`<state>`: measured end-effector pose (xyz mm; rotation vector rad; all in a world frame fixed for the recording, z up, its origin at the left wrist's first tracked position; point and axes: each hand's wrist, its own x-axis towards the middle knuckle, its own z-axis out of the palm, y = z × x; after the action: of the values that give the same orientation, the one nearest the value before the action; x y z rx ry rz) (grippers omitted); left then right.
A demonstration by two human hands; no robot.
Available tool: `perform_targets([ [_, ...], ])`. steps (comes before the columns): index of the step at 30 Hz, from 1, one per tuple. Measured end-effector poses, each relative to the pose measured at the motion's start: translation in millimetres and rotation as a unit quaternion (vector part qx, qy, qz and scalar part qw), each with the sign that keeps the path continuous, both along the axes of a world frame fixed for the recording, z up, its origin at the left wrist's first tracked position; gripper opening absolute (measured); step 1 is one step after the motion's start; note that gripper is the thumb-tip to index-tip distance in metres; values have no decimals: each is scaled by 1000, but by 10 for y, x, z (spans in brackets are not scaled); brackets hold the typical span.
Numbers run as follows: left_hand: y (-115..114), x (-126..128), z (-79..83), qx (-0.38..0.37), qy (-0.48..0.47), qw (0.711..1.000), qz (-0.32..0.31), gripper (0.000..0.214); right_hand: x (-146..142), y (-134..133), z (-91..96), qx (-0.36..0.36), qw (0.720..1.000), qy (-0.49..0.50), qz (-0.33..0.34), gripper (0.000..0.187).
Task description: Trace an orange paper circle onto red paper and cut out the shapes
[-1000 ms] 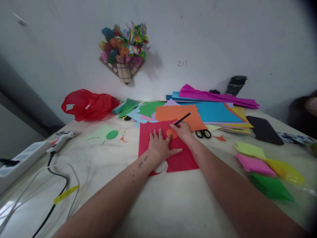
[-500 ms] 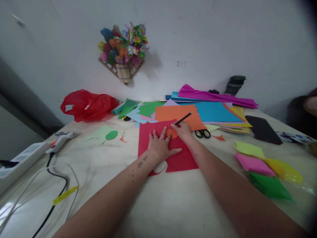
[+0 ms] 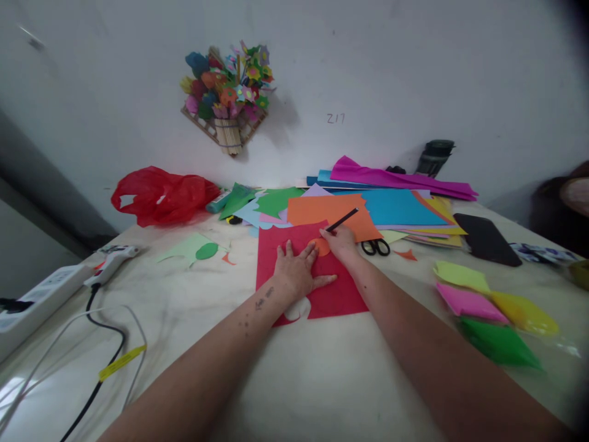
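My left hand point(image 3: 298, 271) lies flat with fingers spread on a red paper sheet point(image 3: 335, 296), its fingertips pressing a small orange paper shape point(image 3: 321, 247). My right hand point(image 3: 339, 240) is closed on a black pencil point(image 3: 341, 220), the tip down at the edge of the orange shape. The red sheet has a scalloped cut-out at its near edge, under my left wrist.
Black scissors point(image 3: 376, 247) lie right of my right hand. Stacked coloured sheets point(image 3: 396, 209) and an orange sheet point(image 3: 331, 209) are behind. A black phone point(image 3: 486, 248), coloured bags point(image 3: 488, 307), a red plastic bag point(image 3: 159, 194), a glue gun point(image 3: 113, 258), a power strip point(image 3: 37, 301) and cables surround.
My hands stay in place on the red sheet; the pencil has shifted only slightly around the orange shape. The view has drifted a little.
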<state>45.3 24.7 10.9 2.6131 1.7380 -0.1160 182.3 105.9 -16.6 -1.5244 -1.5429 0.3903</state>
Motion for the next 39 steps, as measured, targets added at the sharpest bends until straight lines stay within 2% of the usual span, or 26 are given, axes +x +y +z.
perform_targets([
  [19, -6, 7, -2, 2, 13, 1000, 0, 86, 58, -63, 66, -43, 998, -23, -39, 17],
  [34, 5, 7, -19, 3, 12, 1000, 1, 83, 109, -24, -19, 7, 998, -17, -61, 11],
  [39, -1, 6, -17, 9, 13, 1000, 0, 82, 118, -28, -26, 6, 997, -40, -71, 15],
])
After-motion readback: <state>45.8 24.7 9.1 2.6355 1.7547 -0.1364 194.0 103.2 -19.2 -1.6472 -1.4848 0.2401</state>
